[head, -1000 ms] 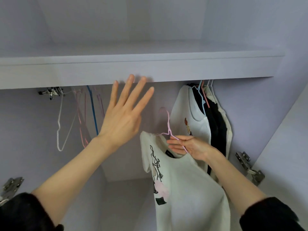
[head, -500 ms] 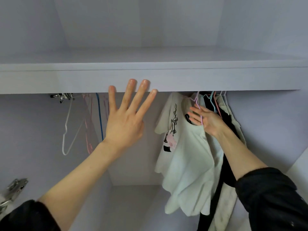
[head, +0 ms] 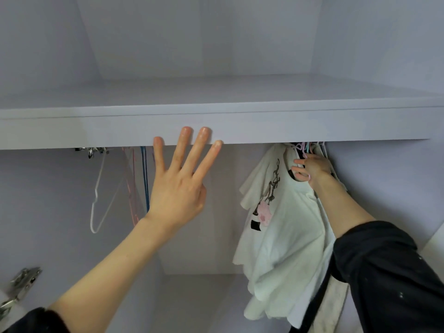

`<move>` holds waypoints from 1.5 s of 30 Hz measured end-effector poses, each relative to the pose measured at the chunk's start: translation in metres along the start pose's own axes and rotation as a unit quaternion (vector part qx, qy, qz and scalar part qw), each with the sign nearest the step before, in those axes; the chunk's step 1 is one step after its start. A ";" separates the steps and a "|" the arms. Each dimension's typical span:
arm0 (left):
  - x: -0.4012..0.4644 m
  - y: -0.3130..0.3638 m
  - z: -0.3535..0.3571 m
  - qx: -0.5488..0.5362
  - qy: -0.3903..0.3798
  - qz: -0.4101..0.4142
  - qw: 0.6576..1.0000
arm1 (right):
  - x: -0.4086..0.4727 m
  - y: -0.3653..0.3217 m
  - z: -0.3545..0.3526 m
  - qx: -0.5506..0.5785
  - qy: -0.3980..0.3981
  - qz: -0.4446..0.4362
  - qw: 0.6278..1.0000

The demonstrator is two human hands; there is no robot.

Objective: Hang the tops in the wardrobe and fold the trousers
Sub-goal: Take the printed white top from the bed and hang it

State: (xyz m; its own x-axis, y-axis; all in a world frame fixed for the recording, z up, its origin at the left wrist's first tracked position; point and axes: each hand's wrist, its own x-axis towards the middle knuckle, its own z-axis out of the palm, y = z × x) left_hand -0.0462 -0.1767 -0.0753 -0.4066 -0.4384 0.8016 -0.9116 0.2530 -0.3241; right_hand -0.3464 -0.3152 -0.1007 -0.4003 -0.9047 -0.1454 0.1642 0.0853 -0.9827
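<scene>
A white T-shirt (head: 286, 227) with a black and pink print hangs on a pink hanger (head: 303, 150) at the right, under the wardrobe shelf (head: 240, 127). My right hand (head: 312, 168) is shut on that hanger at the shirt's collar, close under the shelf. Behind the shirt hang a black top (head: 317, 296) and another white one, mostly hidden. My left hand (head: 179, 181) is open with fingers spread, its fingertips against the shelf's front edge. The rail itself is hidden behind the shelf.
Empty hangers hang at the left: a white one (head: 98, 200), pink ones (head: 132, 188) and a blue one (head: 144, 179). A metal door hinge (head: 21, 284) sits at the lower left. The wardrobe's right wall stands close to the hung tops.
My right hand has lifted the shirt on its hanger up and to the right, in among the hung tops under the shelf. My left hand stayed by the shelf edge.
</scene>
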 end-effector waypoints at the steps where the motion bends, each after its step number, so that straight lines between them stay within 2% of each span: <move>1: 0.001 0.000 -0.002 -0.001 -0.007 -0.003 1.000 | 0.000 -0.001 0.000 -0.014 0.020 -0.003 1.000; 4: 0.000 0.001 -0.009 0.000 -0.036 -0.002 0.999 | -0.005 0.001 0.003 -0.070 0.076 -0.032 0.994; 6: 0.001 0.003 -0.014 -0.005 -0.050 -0.008 0.999 | -0.010 0.006 0.000 -0.152 0.111 -0.070 0.980; 8: 0.000 0.009 -0.021 -0.013 -0.065 -0.024 0.998 | -0.027 0.012 -0.007 -0.246 0.107 -0.095 0.959; 11: -0.011 0.018 -0.030 -0.045 -0.098 -0.054 0.993 | -0.065 0.021 -0.014 -0.337 0.048 -0.152 0.928; 16: -0.062 0.036 -0.046 -0.110 -0.190 -0.123 0.968 | -0.135 0.052 -0.016 -0.438 0.001 -0.246 0.864; 19: -0.105 0.041 -0.065 -0.169 -0.253 -0.189 0.934 | -0.183 0.084 -0.004 -0.438 -0.086 -0.242 0.862; 23: -0.183 0.045 -0.106 -0.245 -0.269 -0.303 0.881 | -0.262 0.133 0.021 -0.453 -0.242 -0.193 0.836; 25: -0.223 0.048 -0.139 -0.266 -0.268 -0.380 0.844 | -0.306 0.155 0.034 -0.465 -0.321 -0.189 0.803; 29: -0.309 0.062 -0.222 -0.246 -0.244 -0.496 0.796 | -0.411 0.186 0.046 -0.467 -0.464 -0.200 0.726; 30: -0.340 0.072 -0.259 -0.222 -0.236 -0.542 0.775 | -0.452 0.195 0.048 -0.464 -0.510 -0.207 0.694; 36: -0.455 0.103 -0.394 -0.110 -0.191 -0.691 0.688 | -0.608 0.226 0.062 -0.406 -0.666 -0.223 0.584; 37: -0.481 0.113 -0.429 -0.081 -0.180 -0.724 0.661 | -0.647 0.236 0.063 -0.394 -0.706 -0.224 0.544; 40: -0.533 0.128 -0.501 -0.013 -0.148 -0.781 0.607 | -0.733 0.261 0.071 -0.373 -0.779 -0.226 0.452; 45: -0.596 0.134 -0.570 0.045 -0.141 -0.822 0.550 | -0.836 0.303 0.093 -0.339 -0.840 -0.238 0.350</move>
State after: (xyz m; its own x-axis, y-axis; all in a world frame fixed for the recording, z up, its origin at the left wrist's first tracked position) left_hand 0.1085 0.6101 -0.3100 0.9899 -0.1299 -0.0564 -0.0557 -0.7231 0.6885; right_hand 0.1215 0.4280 -0.2663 0.9523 0.1963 -0.2334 -0.0402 -0.6780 -0.7340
